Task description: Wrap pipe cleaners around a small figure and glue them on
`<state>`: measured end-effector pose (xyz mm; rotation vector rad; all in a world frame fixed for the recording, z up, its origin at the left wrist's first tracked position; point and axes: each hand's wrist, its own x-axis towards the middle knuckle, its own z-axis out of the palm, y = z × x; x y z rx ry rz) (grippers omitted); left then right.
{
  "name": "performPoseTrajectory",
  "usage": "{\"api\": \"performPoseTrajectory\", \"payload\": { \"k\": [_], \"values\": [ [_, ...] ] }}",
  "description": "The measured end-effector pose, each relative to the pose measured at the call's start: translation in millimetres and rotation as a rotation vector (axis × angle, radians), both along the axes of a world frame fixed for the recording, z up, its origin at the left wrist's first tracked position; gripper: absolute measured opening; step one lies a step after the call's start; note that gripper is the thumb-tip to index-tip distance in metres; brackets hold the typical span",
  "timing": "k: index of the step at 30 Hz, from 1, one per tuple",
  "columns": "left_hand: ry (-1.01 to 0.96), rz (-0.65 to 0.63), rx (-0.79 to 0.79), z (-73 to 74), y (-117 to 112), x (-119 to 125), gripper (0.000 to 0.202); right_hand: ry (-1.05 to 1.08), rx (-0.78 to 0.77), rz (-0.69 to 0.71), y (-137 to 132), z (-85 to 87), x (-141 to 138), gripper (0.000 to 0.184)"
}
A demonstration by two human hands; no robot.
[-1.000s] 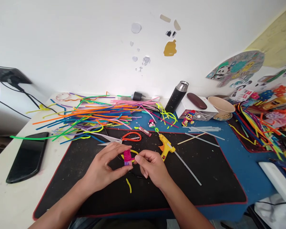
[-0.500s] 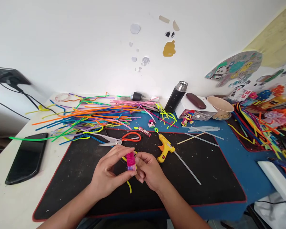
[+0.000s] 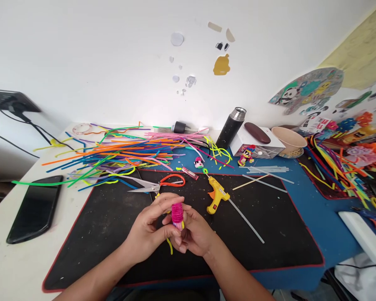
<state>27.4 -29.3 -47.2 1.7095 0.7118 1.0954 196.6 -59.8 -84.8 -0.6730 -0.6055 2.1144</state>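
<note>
Both my hands meet over the black mat (image 3: 269,246) around a small pink pipe-cleaner coil (image 3: 177,211) with yellow wire at its base. My left hand (image 3: 148,230) curls its fingers round the coil's left side. My right hand (image 3: 196,234) pinches it from the right and below. A short yellow pipe-cleaner piece (image 3: 169,245) lies on the mat just under my hands. Orange-handled scissors (image 3: 158,184) lie a little beyond them, and a yellow glue gun (image 3: 217,194) rests to the right with a glue stick behind it.
A heap of coloured pipe cleaners (image 3: 119,152) covers the back left of the desk. A black phone (image 3: 34,208) lies at the left. A black flask (image 3: 232,127), a white box (image 3: 258,144), a beige bowl (image 3: 288,140) and more craft pieces (image 3: 347,163) stand at the back right.
My hands have drawn closer together and nearer to me, and the pink coil has been turned more upright between them. The things on the desk have not moved.
</note>
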Motion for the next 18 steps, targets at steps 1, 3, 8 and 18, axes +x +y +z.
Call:
{"api": "performPoseTrajectory", "payload": {
  "k": [1, 3, 8, 18],
  "values": [
    [0.014, -0.011, -0.002, -1.9, 0.1, -0.2, 0.048, 0.008, 0.001, -0.002, -0.1, 1.6, -0.5, 0.060],
    [0.055, -0.026, 0.044, -6.0, 1.8, -0.8, 0.051, 0.008, -0.001, -0.017, 0.5, 5.9, -1.1, 0.059],
    [0.177, -0.033, 0.139, -12.1, 7.7, -3.2, 0.058, -0.041, 0.013, -0.097, 5.2, 15.2, 0.7, 0.051],
    [0.460, 0.069, 0.428, 7.6, 14.8, -15.4, 0.058, -0.383, 0.086, -0.212, 8.4, 18.7, 6.2, 0.045]
  ]
}}
